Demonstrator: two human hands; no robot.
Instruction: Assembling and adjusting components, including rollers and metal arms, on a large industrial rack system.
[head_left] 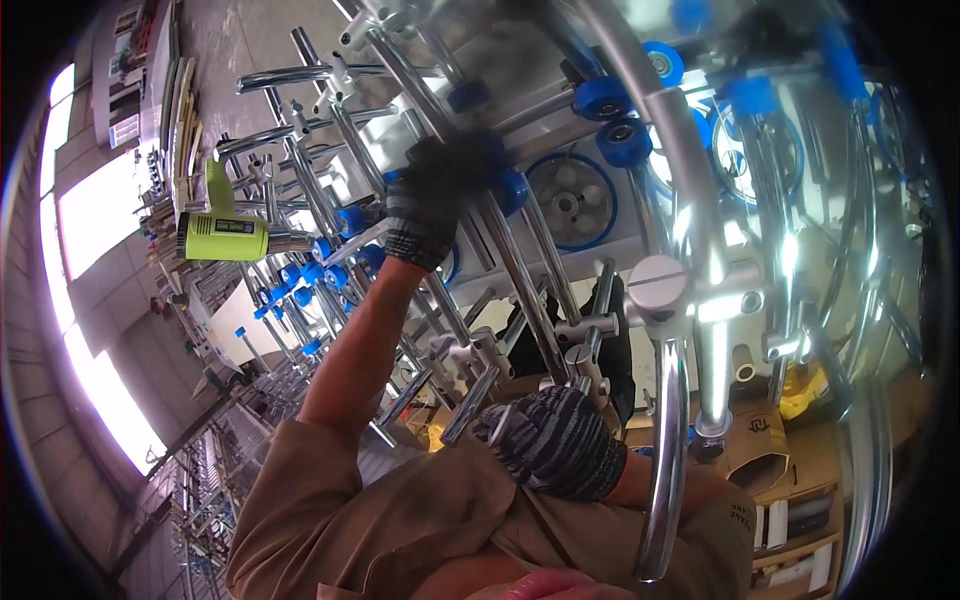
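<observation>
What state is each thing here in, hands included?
Left hand: gloved, stretched out among the metal tubes; grip too blurred to tell.
Right hand: gloved, curled; grip hidden.
Metal tubes: shiny, several joined by clamps.
Big wheel: blue-rimmed; turning or still, unclear.
Green tool: out of both hands; on or off, unclear.
Cardboard box: open.

The left hand (425,205) blurs into a dark smear toward its fingertips, so its hold cannot be told; the right hand (560,445) has most of its fingers hidden, its grip unclear. Blue casters (750,97) at upper right are blurred, chrome tubes (868,480) smear near the right rim, and distant metalwork (210,490) at lower left is too small to tell apart
</observation>
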